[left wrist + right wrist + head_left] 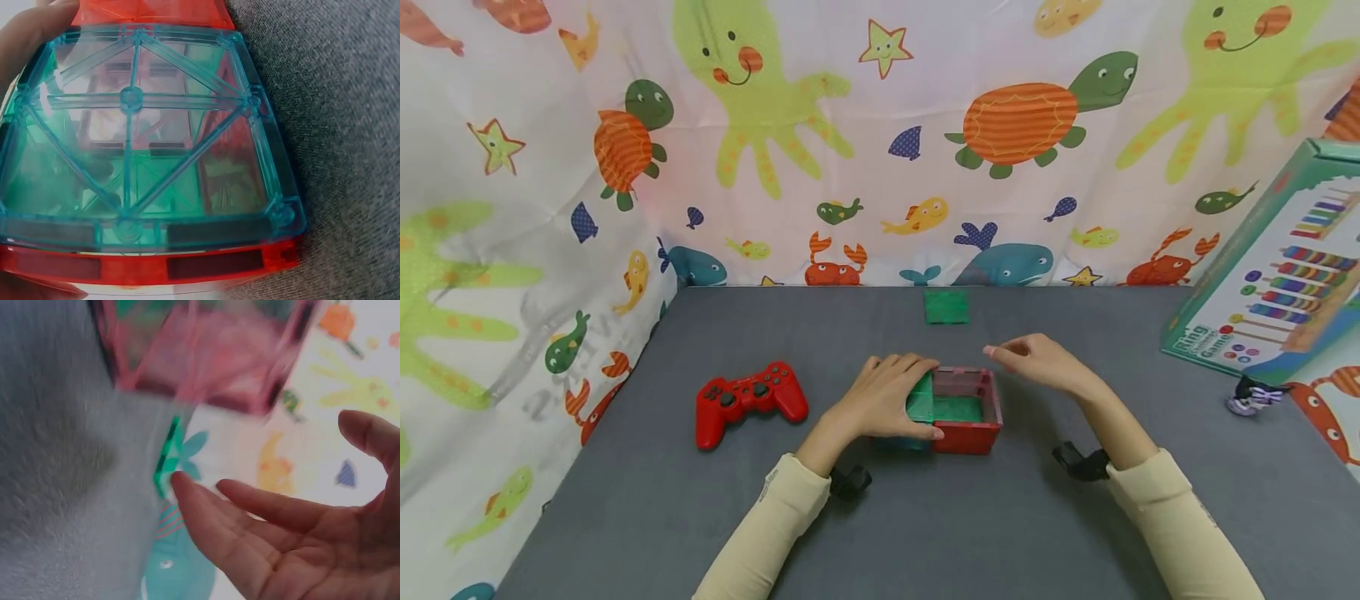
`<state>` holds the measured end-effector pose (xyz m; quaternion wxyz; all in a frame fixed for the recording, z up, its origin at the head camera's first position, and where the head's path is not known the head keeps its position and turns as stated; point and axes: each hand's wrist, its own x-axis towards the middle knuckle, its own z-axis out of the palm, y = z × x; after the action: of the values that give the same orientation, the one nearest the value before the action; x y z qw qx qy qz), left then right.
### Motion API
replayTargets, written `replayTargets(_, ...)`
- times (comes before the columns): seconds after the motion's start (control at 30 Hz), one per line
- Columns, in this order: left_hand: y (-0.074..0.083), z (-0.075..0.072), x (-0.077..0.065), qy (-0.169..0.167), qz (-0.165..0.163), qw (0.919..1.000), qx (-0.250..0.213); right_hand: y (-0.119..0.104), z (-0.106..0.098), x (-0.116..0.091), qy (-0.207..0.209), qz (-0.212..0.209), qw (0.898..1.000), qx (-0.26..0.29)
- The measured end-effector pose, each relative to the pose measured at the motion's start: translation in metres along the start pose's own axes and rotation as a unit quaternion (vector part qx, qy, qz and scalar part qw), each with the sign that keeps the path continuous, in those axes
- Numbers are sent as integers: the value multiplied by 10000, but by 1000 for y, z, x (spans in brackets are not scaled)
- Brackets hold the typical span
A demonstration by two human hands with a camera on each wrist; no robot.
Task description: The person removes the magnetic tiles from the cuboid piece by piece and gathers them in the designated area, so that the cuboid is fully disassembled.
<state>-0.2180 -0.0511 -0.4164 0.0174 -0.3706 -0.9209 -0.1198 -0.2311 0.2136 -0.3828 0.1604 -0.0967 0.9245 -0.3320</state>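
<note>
A box of see-through magnetic tiles stands on the grey table, red along its front. My left hand spans its left part, thumb on the near side and fingers over the far side. A green tile covers the top beneath that hand; the right part is uncovered and shows a green floor. The left wrist view has the blue end tile close up. Just right of the box, my right hand hovers with nothing in it. A pink end tile faces it, apart from the fingers.
A loose green square tile lies at the table's back edge. To the left is a red game controller. At the right stand a ring game box and a small dark and purple figure. A printed sea-animal cloth hangs behind.
</note>
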Motion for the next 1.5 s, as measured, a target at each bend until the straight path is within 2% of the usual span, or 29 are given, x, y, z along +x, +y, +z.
replayTargets(0.03, 0, 2, 0, 23, -11, 10000, -8, -1, 3, -7, -87, -31, 9999, -115)
replayTargets(0.17, -2, 7, 1, 133, -29, 9998, -156, -1, 15, -23, -314, -198, 9993, -11)
replayTargets(0.4, -2, 11, 1, 48, -59, 9997, -213, 6, 33, -28, -615, -333, 9955, 640)
replayTargets(0.6, -1, 11, 1, -41, -78, 9998, -193, 11, 36, -34, -709, -396, 9914, 1030)
replayTargets(0.7, -1, 10, 1, -73, -95, 9998, -183, 20, 32, -40, -794, -478, 9856, 1417)
replayTargets(0.93, -3, 10, 0, -131, -132, 9998, -58, 56, 30, -50, -1096, -478, 9587, 2581)
replayTargets(1.1, -3, 9, 0, -162, -131, 9998, -11, 77, 32, -50, -1613, -721, 9286, 3263)
replayTargets(1.17, -2, 8, 0, -174, -129, 9998, -24, 81, 29, -50, -1701, -805, 9182, 3487)
replayTargets(1.27, -1, 8, 1, -169, -129, 9998, -42, 82, 20, -51, -1386, -769, 9193, 3601)
replayTargets(1.4, 0, 6, 1, -135, -120, 9998, -40, 80, 1, -46, -450, -383, 9304, 3617)
replayTargets(1.43, 0, 6, 1, -122, -117, 9999, -29, 79, -4, -43, -241, -277, 9291, 3679)
replayTargets(1.5, 0, 5, 1, -97, -97, 9999, -3, 80, -13, -34, 77, -93, 9184, 3955)
